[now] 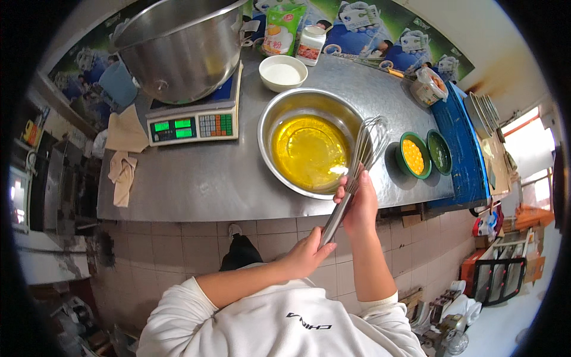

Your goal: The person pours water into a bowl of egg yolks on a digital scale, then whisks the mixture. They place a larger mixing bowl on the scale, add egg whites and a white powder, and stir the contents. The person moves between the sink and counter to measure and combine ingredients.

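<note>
My left hand (309,255) grips the lower end of the steel handle of a balloon whisk (340,212). My right hand (360,203) holds the same whisk higher up, where the wires meet the handle. The whisk tilts with its wire loops up, over the right rim of a stainless steel basin (266,165). Clear yellow liquid (312,149) lies in the basin. Behind the basin sits a white bowl (283,85) of white granules or powder. To the right, a green bowl (400,166) holds several egg yolks (413,157), beside another green bowl (449,156) with clear liquid.
A large steel pot (187,53) stands on a digital scale (192,127) at the left, with beige cloths (126,134) beside it. A green bag (285,26) and a white jar (310,44) stand at the back of the steel table (187,187). A plastic tub (426,91) is near the right corner.
</note>
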{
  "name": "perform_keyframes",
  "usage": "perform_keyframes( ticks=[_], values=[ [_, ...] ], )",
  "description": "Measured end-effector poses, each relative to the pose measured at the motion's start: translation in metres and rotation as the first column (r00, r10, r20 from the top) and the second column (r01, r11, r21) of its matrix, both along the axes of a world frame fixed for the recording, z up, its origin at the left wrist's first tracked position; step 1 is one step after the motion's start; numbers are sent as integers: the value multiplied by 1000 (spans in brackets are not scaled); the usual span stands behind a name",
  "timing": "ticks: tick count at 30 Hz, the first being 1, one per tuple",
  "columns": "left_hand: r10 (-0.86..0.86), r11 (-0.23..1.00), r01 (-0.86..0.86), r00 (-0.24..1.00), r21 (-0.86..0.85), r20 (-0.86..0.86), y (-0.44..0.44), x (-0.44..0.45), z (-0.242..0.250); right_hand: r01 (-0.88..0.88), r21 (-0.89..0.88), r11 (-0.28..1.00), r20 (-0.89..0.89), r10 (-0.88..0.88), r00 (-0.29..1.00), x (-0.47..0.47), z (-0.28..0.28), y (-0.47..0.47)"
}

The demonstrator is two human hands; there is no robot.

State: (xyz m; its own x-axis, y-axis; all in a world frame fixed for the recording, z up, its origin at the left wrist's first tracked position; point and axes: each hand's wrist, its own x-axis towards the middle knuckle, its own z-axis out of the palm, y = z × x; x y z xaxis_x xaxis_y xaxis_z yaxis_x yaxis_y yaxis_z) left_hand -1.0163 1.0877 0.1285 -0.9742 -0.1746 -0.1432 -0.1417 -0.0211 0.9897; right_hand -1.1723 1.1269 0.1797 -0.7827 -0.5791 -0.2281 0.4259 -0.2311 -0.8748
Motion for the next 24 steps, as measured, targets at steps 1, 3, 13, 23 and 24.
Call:
perform_keyframes(
  ticks=[1, 3, 13, 23, 24],
  values=[
    [-94, 994, 98, 994, -51, 63, 3, -4, -10, -24, 116, 993, 22, 21, 1000, -14, -5, 1],
    [-53, 999, 53, 998, -1, 41, 3, -7, -30, -142, 422, 896, -101, 202, 974, -48, -19, 0],
    [175, 530, -373, 927, 762, 332, -45, -74, -87, 79, 997, 26, -33, 996, 89, -129, -108, -54],
    [221, 327, -354, 930, 876, 293, -36, -91, -94, 159, 985, -63, 48, 995, 91, -141, -92, -50],
    [234, 314, -361, 926, 878, 297, -36, -92, -93, 71, 985, -155, 137, 968, 212, -135, -86, -57]
  ],
)
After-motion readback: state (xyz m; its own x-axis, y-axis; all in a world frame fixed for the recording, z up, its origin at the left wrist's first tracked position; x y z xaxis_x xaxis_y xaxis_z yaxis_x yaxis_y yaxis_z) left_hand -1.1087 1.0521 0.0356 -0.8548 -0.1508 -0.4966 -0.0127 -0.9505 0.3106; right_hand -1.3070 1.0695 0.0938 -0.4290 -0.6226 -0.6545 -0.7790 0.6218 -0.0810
